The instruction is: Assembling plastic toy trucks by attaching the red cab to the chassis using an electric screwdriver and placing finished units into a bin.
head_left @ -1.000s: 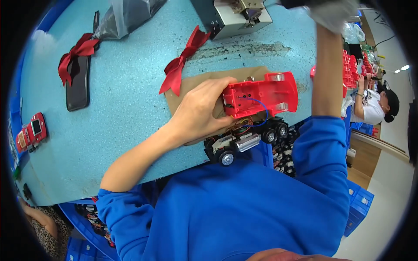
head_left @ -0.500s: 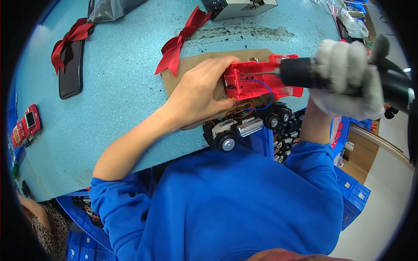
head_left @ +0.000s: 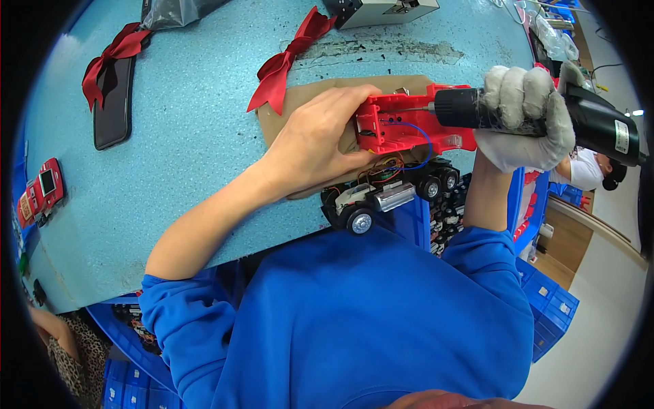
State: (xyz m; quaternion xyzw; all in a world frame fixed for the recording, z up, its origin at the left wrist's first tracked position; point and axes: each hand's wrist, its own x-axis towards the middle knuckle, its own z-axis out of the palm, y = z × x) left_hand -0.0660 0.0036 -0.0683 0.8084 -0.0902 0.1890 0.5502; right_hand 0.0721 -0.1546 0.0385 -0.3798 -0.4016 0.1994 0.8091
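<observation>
My bare left hand [head_left: 320, 134] grips one end of a red plastic toy truck body [head_left: 403, 140], its hollow inside facing up. In a white glove, my right hand [head_left: 528, 112] is wrapped round a black electric screwdriver [head_left: 463, 109]. The thin bit reaches into the hollow of the red body; its very tip is hard to make out. A blue wire joins the body to a black wheeled truck chassis [head_left: 394, 196] with silver parts, which lies at the table's near edge. Beneath the body is a brown cloth pad [head_left: 276, 123].
On the blue table [head_left: 184, 150] lie a black phone [head_left: 113, 109] with a red ribbon [head_left: 274, 82] farther right. A red toy car [head_left: 42, 193] sits at the left, a metal box [head_left: 385, 11] at the back. Blue crates [head_left: 548, 307] stand below; other people are at both sides.
The screwdriver has shifted slightly left, its bit reaching nearer the left end of the red body. My left hand keeps its hold. The whole table view has shifted a little.
</observation>
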